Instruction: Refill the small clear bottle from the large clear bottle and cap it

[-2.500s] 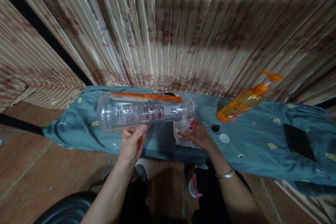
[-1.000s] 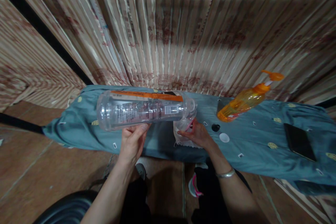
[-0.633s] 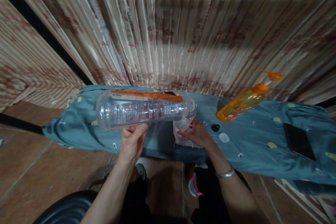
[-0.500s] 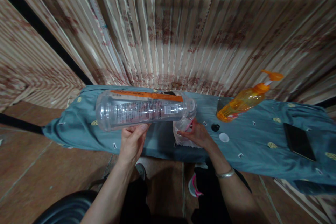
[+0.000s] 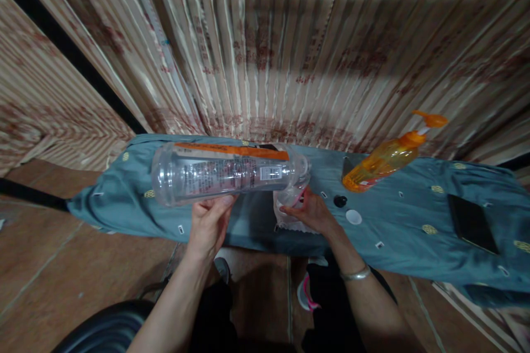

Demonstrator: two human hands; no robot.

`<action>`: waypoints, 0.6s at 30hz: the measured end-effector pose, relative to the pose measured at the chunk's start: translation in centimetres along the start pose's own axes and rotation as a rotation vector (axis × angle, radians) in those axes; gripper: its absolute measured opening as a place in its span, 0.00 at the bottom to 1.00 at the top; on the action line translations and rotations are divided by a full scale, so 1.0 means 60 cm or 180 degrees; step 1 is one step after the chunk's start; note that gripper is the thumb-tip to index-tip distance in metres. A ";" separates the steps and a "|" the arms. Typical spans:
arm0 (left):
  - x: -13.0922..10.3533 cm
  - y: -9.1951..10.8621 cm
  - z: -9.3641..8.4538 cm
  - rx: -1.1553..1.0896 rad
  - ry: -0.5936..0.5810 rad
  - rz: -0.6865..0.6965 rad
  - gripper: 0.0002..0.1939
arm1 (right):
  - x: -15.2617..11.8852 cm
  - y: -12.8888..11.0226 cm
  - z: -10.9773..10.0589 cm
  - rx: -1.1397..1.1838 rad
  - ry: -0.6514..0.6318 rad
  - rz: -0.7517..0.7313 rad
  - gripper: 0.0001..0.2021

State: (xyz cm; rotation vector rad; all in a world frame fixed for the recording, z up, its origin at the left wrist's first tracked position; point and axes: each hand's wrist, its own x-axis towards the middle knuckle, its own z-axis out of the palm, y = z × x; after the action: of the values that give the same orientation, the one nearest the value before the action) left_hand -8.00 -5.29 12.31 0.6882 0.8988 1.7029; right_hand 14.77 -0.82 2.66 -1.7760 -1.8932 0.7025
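My left hand [image 5: 211, 223] grips a large clear plastic bottle [image 5: 223, 174] from below; it lies sideways in the air, its mouth toward the right, with an orange-edged label. At that mouth, my right hand [image 5: 310, 210] has its fingers closed round a small clear container [image 5: 290, 194] with a pink part. Beneath it is a pale lace-edged cloth or packet [image 5: 296, 224]. To the right of my right hand lie a small black cap [image 5: 340, 201] and a white disc [image 5: 353, 217].
An orange pump bottle [image 5: 383, 162] stands on the blue-green cloth-covered table [image 5: 397, 231], and a dark flat object [image 5: 472, 223] lies near its right end. Striped curtains [image 5: 265, 55] hang behind. A black stool [image 5: 107, 331] is at lower left.
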 end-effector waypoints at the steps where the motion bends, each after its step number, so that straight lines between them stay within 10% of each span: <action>1: 0.000 0.000 0.000 0.0007 0.0003 -0.0006 0.18 | 0.000 0.000 0.000 0.0011 -0.0032 -0.0003 0.33; 18: 0.000 -0.003 -0.006 0.0004 0.0133 -0.0058 0.17 | -0.004 -0.006 -0.006 -0.0171 -0.0087 -0.0016 0.32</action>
State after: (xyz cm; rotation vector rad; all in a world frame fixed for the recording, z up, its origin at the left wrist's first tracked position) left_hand -8.23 -5.35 11.97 0.6455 0.9325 1.7060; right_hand 14.74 -1.06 3.18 -1.8025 -1.9511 0.6834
